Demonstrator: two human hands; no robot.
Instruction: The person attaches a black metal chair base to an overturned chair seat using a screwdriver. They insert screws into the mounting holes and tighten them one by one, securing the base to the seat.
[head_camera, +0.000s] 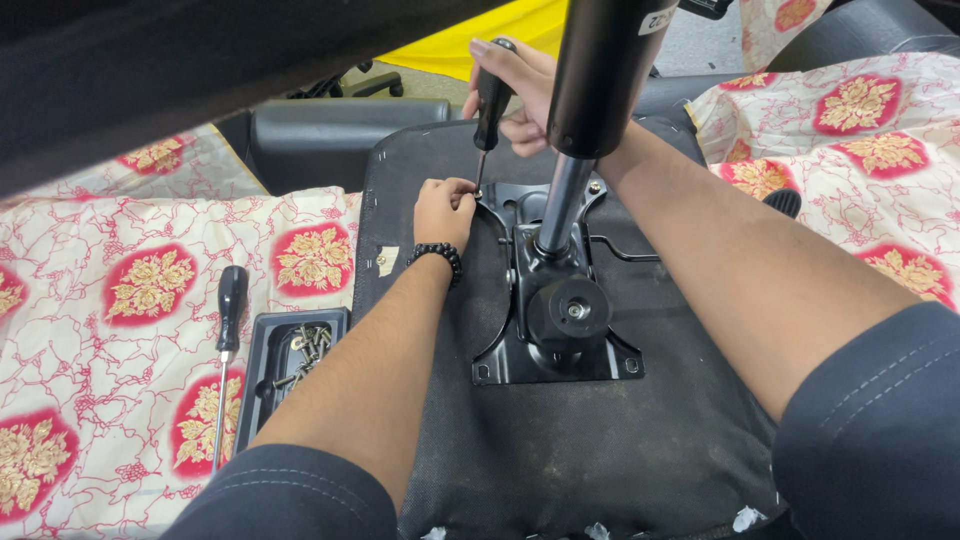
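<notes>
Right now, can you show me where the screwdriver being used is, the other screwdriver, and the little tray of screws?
Screwdriver in use (490, 105), head view, on its black handle in the right hand.
Spare screwdriver (231, 300), head view, on its black handle, lying on the cloth.
Tray of screws (262, 340), head view, on its left rim.

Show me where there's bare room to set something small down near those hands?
Free patches: patterned cloth left of the spare screwdriver, and the black seat underside below the metal plate. Crowded: around the left hand, the right hand and the gas cylinder; the screw tray is full.

A small white label (657, 20) on the black cylinder (600, 70).
</notes>
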